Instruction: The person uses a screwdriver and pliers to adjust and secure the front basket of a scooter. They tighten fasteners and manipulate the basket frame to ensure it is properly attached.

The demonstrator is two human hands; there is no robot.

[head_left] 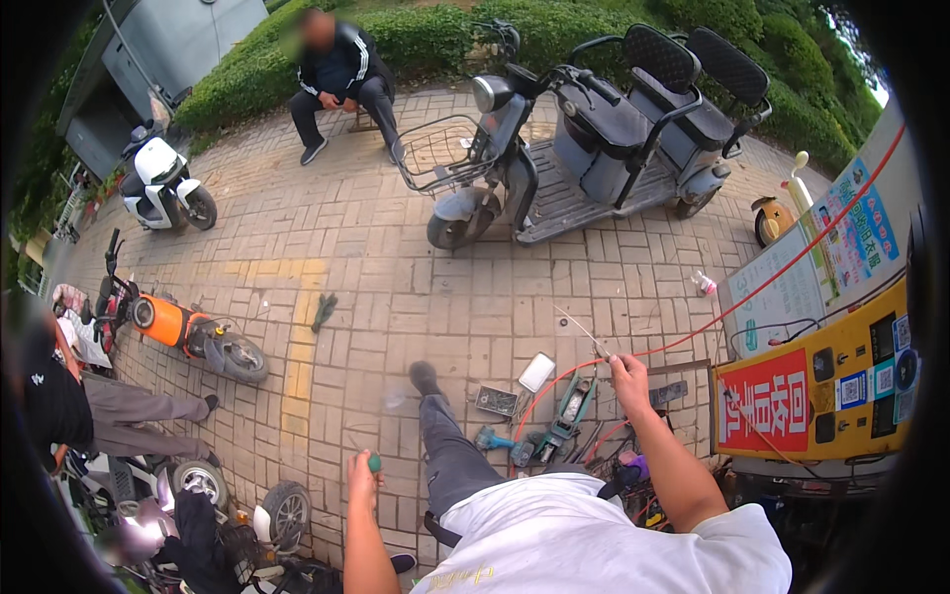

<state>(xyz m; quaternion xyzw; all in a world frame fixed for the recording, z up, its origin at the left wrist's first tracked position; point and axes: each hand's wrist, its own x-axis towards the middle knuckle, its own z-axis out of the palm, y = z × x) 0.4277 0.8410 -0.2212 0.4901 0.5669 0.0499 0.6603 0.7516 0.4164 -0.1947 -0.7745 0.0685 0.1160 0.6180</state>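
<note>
A thin metal rod (584, 333) juts up and to the left from the right hand (630, 384), whose fingers are closed around its lower end, above the right part of the brick paving (445, 317). The left hand (363, 485) is curled around a round green piece (374, 462) (whether ball or handle end, I cannot tell), held well apart from the rod. Just left of the right hand on the paving are a green tool case (572, 406), a white tray (536, 372), an open grey box (496, 401) of small parts and a blue power tool (492, 438), crowding that side. A red hose (693, 332) crosses close by the right hand toward the yellow cabinet (819, 396), which bounds the paving's right edge. Ahead, a broad stretch of paving runs to the grey three-wheeler (594, 148); leftward, open bricks reach a yellow painted line (297, 386), with an orange two-wheeler (168, 322) beyond. A hedge (426, 40) closes the far edge.
</note>
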